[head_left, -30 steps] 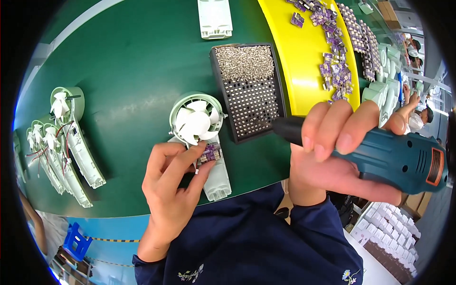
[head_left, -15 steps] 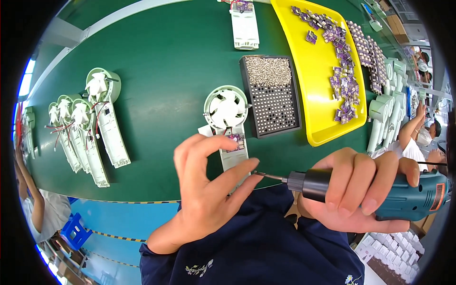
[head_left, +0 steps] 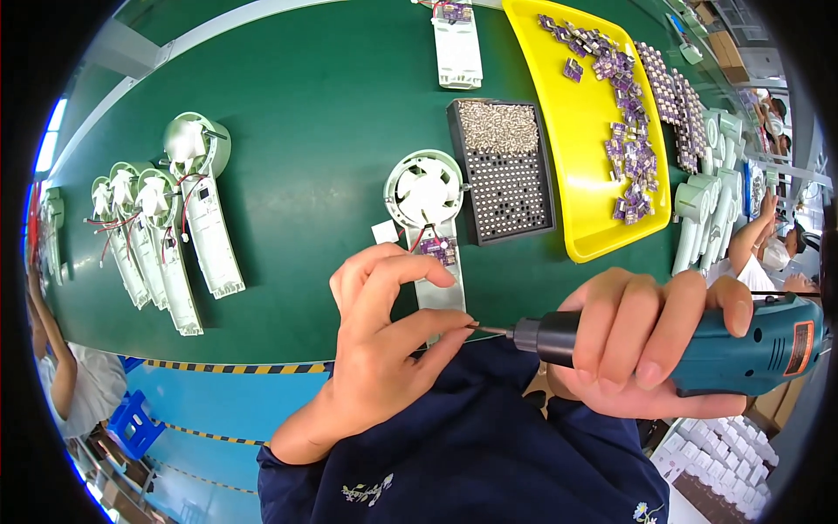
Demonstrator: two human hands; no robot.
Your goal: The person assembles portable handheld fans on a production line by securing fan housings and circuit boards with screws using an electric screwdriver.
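My right hand (head_left: 637, 341) is wrapped round a teal and black electric screwdriver (head_left: 742, 354), held level with its bit pointing left. At the tip of the bit, the thumb and forefinger of my left hand (head_left: 375, 358) are pinched together. Whatever tiny piece they hold there is too small to make out. Just beyond my left hand lies a pale green fan housing (head_left: 425, 192) with white blades. Its open handle (head_left: 441, 299) runs toward me and carries a purple circuit board (head_left: 439, 250); my left fingers partly cover it.
A black screw tray (head_left: 517, 236) of small metal screws stands right of the fan. Beyond it is a yellow tray (head_left: 580, 183) with purple boards. Several open fan units (head_left: 214, 236) lie at left, another handle (head_left: 458, 54) at the back. Closed units (head_left: 694, 205) and co-workers are at right.
The screwdriver has come slightly left, its bit tip now against my left fingertips. My left thumb and forefinger have closed together. The view has shifted a little.
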